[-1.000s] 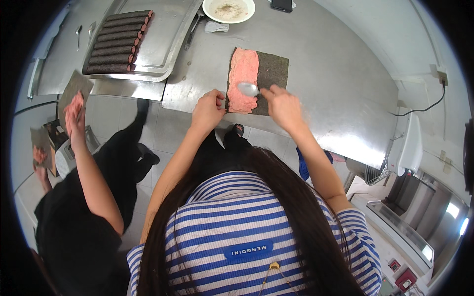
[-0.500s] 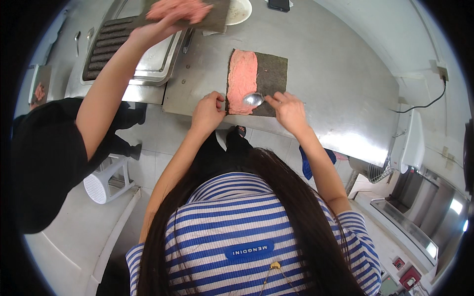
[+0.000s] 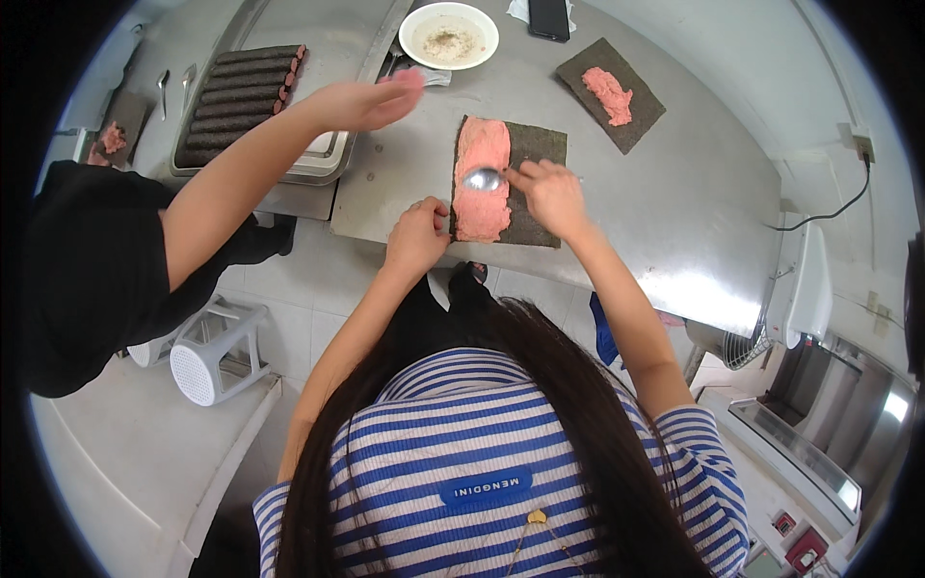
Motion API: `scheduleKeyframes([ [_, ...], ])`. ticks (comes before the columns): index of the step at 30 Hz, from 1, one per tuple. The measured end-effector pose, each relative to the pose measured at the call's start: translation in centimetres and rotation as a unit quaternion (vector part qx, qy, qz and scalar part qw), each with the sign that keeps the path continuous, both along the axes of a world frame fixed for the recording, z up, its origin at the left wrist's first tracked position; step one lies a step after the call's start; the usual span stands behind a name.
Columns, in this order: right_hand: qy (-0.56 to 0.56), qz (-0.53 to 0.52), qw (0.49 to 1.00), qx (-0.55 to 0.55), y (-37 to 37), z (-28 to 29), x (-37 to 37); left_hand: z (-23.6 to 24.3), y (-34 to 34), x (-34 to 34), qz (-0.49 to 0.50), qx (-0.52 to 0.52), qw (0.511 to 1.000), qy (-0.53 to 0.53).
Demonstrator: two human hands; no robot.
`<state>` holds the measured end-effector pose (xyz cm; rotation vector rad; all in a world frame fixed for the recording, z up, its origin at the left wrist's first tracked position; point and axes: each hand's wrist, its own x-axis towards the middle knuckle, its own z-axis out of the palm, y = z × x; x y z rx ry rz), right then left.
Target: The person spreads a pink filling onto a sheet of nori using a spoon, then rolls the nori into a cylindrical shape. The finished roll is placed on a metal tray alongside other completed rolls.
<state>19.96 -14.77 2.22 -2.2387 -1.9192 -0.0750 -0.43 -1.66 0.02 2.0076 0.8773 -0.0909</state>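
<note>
A dark seaweed sheet [image 3: 536, 217] lies flat on the steel table in front of me. Pink minced paste [image 3: 480, 214] covers its left half in a long strip. My right hand [image 3: 551, 199] grips a metal spoon [image 3: 483, 179], whose bowl rests on the strip about midway up. With bent fingers, my left hand [image 3: 419, 234] holds the sheet's lower left edge.
A co-worker's hand [image 3: 381, 100] reaches in from the left, near a white bowl [image 3: 449, 37] of cloudy liquid. Filled seaweed rolls [image 3: 241, 94] lie on a metal tray [image 3: 323, 159]. Another seaweed sheet [image 3: 636, 120] bears a pink lump [image 3: 608, 96]. A phone [image 3: 548, 18] lies at the back.
The spoon in my right hand has moved up along the pink strip. A co-worker's sheet with a pink lump, earlier held at upper left, now lies at the table's back right.
</note>
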Motion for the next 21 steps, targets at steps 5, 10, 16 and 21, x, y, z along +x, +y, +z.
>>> scheduleKeyframes([
  [5, -0.041, -0.071, 0.997, -0.005, 3.8, -0.1, 3.9, -0.5, 0.1, 0.0, -0.012, 0.005, 1.0, -0.003],
  [10, -0.016, -0.018, 0.999, -0.022, 3.3, 1.8, 3.4, -1.2, -0.1, -0.2, 0.007, 0.022, 0.998, -0.05],
  [16, -0.045, -0.045, 0.997, -0.045, 4.7, 0.3, 3.6, -0.7, -0.1, 0.1, 0.001, 0.024, 0.999, -0.043],
  [21, -0.023, -0.141, 0.989, -0.048, 5.4, 0.7, 4.7, -0.7, 0.1, 0.1, -0.002, 0.012, 0.999, -0.033],
])
